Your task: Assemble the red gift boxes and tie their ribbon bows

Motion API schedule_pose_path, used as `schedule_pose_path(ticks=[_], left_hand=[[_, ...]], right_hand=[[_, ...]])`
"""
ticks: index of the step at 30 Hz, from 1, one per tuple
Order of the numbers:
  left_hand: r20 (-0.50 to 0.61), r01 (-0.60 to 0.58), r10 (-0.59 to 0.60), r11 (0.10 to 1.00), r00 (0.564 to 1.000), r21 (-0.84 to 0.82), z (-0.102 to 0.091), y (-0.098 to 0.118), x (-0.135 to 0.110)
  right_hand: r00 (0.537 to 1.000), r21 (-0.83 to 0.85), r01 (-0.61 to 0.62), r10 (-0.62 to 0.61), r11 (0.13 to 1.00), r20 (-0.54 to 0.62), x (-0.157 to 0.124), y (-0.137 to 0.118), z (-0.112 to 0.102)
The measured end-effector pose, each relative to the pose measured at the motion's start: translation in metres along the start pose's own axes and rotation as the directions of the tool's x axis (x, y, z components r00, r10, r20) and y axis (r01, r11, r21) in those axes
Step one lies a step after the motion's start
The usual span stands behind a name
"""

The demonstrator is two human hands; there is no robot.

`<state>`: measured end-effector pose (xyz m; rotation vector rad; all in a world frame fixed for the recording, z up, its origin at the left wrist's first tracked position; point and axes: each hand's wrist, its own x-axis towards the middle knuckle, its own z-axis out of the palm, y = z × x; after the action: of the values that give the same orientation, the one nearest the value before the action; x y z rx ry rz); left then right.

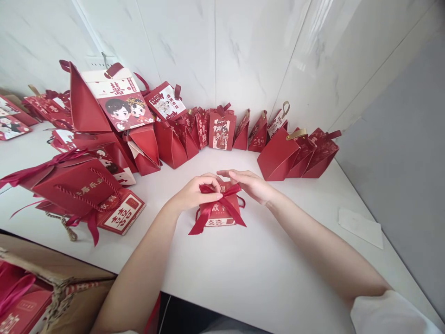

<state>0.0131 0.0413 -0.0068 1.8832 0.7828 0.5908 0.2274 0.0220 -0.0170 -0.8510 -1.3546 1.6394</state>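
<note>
A small red gift box [222, 209] with white printing near its base and twisted rope handles stands on the white table before me. A dark red satin ribbon [232, 211] is tied in a bow across its front, two tails hanging down and outward. My left hand [195, 191] pinches the ribbon beside the knot, thumb in front and fingers curled over the left loop. My right hand [253, 184] is open at the box's upper right, its fingers stretched out flat toward the left behind the top edge. Whether the right fingertips touch the box, I cannot tell.
Several red gift boxes [278, 155] line the tiled wall. Larger ones pile up at left, including one with cartoon faces [127, 109]. A ribboned box [74, 188] leans nearer. An opened cardboard carton [79, 301] sits lower left. White paper [360, 227] lies at right.
</note>
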Motion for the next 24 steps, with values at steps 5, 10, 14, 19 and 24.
schedule_pose_path(ticks=[5, 10, 14, 19, 24], left_hand=[[0.137, -0.078, 0.071, 0.996, 0.988, 0.047, 0.007, 0.002, 0.000], [0.199, -0.085, 0.077, 0.996, 0.977, 0.030, 0.009, 0.003, -0.001], [0.209, -0.058, 0.043, 0.996, 0.977, 0.066, 0.009, 0.005, -0.001], [0.210, -0.027, 0.011, 0.997, 0.978, 0.075, 0.008, 0.004, -0.003], [0.209, 0.007, -0.012, 1.000, 0.978, 0.023, 0.009, 0.003, -0.003]], right_hand=[[0.995, -0.006, 0.101, -0.102, 0.995, -0.006, 0.002, 0.011, 0.009], [0.987, -0.046, 0.141, -0.144, 0.989, -0.072, 0.003, 0.017, 0.013], [0.980, -0.026, 0.153, -0.155, 0.988, -0.121, 0.006, 0.024, 0.014], [0.995, 0.173, 0.090, -0.094, 0.981, 0.016, 0.013, 0.029, 0.013], [0.971, 0.135, 0.053, -0.083, 0.989, 0.225, 0.009, 0.020, 0.004]])
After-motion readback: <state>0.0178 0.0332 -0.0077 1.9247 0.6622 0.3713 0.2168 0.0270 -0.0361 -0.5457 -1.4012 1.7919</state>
